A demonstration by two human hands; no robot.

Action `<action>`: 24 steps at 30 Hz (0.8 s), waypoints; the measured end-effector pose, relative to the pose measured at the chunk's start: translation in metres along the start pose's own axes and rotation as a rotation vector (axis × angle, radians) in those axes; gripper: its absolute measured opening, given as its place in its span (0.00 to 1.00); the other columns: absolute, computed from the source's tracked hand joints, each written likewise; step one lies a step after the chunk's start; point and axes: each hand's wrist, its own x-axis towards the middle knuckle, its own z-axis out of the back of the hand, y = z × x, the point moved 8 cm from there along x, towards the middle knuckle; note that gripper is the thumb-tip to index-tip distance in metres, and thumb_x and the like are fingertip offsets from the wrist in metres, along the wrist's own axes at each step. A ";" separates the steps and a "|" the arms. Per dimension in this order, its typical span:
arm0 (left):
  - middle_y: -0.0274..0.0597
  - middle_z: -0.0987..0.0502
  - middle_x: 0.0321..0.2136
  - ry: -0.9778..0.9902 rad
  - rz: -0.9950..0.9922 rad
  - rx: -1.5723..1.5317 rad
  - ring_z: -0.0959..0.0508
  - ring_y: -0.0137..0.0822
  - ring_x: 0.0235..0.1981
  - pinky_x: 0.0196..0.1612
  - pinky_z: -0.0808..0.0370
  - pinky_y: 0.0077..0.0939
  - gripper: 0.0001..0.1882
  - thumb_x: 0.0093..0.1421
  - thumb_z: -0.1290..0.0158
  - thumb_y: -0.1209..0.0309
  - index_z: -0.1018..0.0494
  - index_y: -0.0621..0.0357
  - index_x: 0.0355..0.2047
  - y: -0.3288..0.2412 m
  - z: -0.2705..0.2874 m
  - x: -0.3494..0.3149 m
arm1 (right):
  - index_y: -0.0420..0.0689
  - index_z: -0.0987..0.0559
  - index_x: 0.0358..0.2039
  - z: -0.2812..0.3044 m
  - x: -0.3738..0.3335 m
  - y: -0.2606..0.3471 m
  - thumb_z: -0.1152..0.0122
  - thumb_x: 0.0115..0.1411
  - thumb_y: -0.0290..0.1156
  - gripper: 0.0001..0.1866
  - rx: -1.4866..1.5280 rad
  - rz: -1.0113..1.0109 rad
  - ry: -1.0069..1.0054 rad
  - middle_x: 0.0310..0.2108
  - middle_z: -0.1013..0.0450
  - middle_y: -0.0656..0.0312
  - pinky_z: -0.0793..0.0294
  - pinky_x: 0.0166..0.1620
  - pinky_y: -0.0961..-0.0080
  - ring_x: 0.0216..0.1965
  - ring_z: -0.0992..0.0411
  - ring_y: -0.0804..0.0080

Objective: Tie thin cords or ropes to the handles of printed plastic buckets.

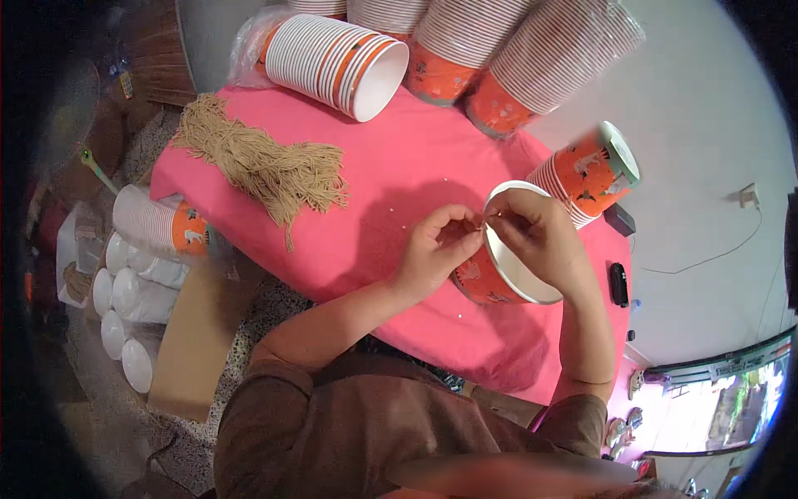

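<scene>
An orange paper bucket (pixel 480 283) with a white rim and a printed pattern lies tilted on the pink cloth, its mouth facing up and to the right. At its rim my left hand (pixel 439 254) and my right hand (pixel 540 239) meet, thumbs and fingertips pinched together. What lies between the fingertips is too small to make out. My right hand and wrist reach across the bucket's mouth and hide part of it. A few tiny white bits (pixel 460 316) are scattered on the cloth beside my left hand.
A bundle of tan cords (pixel 262 166) lies at the far left of the pink-covered table (pixel 399 154). Nested buckets (pixel 332 66) lie behind, with wrapped stacks (pixel 540 71) farther right. Another stack (pixel 586 170) leans right. A cardboard box (pixel 195 341) and more buckets (pixel 133 295) sit lower left.
</scene>
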 end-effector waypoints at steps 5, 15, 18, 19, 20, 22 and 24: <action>0.33 0.25 0.36 -0.047 -0.094 0.254 0.27 0.24 0.40 0.45 0.29 0.21 0.08 0.59 0.47 0.77 0.28 0.63 0.39 -0.006 0.007 0.003 | 0.41 0.23 0.30 -0.005 0.003 0.002 0.40 0.51 0.25 0.05 -0.065 -0.003 0.045 0.25 0.27 0.52 0.29 0.30 0.66 0.26 0.27 0.56; 0.35 0.22 0.29 -0.186 -0.128 0.200 0.24 0.23 0.32 0.37 0.26 0.20 0.05 0.59 0.47 0.77 0.27 0.66 0.35 0.001 0.015 -0.002 | 0.42 0.27 0.29 -0.016 0.005 0.029 0.39 0.48 0.24 0.08 -0.378 0.254 0.044 0.26 0.30 0.56 0.31 0.28 0.64 0.28 0.28 0.55; 0.35 0.23 0.30 -0.192 -0.114 0.138 0.24 0.23 0.32 0.37 0.26 0.19 0.05 0.59 0.48 0.77 0.27 0.65 0.36 0.005 0.014 -0.003 | 0.42 0.29 0.29 -0.017 0.006 0.030 0.40 0.48 0.23 0.08 -0.426 0.289 0.038 0.24 0.31 0.56 0.31 0.28 0.64 0.27 0.28 0.55; 0.34 0.23 0.30 -0.212 -0.088 0.085 0.25 0.22 0.32 0.37 0.26 0.19 0.05 0.59 0.47 0.77 0.27 0.64 0.36 0.011 0.014 -0.004 | 0.42 0.29 0.29 -0.016 0.007 0.029 0.40 0.48 0.23 0.08 -0.424 0.289 0.041 0.24 0.31 0.56 0.31 0.28 0.64 0.27 0.28 0.55; 0.33 0.23 0.30 -0.232 -0.062 0.031 0.25 0.22 0.32 0.37 0.27 0.19 0.05 0.59 0.47 0.77 0.27 0.63 0.35 0.015 0.014 -0.004 | 0.42 0.29 0.30 -0.015 0.008 0.031 0.40 0.49 0.22 0.08 -0.409 0.308 0.036 0.24 0.31 0.56 0.31 0.28 0.64 0.27 0.28 0.55; 0.33 0.24 0.30 -0.231 -0.043 0.015 0.25 0.22 0.32 0.38 0.27 0.19 0.04 0.59 0.47 0.77 0.26 0.62 0.35 0.018 0.009 -0.003 | 0.42 0.29 0.30 -0.013 0.009 0.034 0.40 0.49 0.22 0.08 -0.392 0.324 0.034 0.24 0.32 0.56 0.31 0.27 0.65 0.27 0.29 0.55; 0.33 0.24 0.30 -0.230 -0.026 0.000 0.26 0.22 0.33 0.38 0.28 0.19 0.04 0.59 0.47 0.77 0.26 0.62 0.35 0.018 0.007 -0.004 | 0.42 0.29 0.29 -0.013 0.012 0.037 0.41 0.50 0.21 0.07 -0.402 0.342 0.051 0.24 0.31 0.56 0.31 0.27 0.66 0.25 0.29 0.56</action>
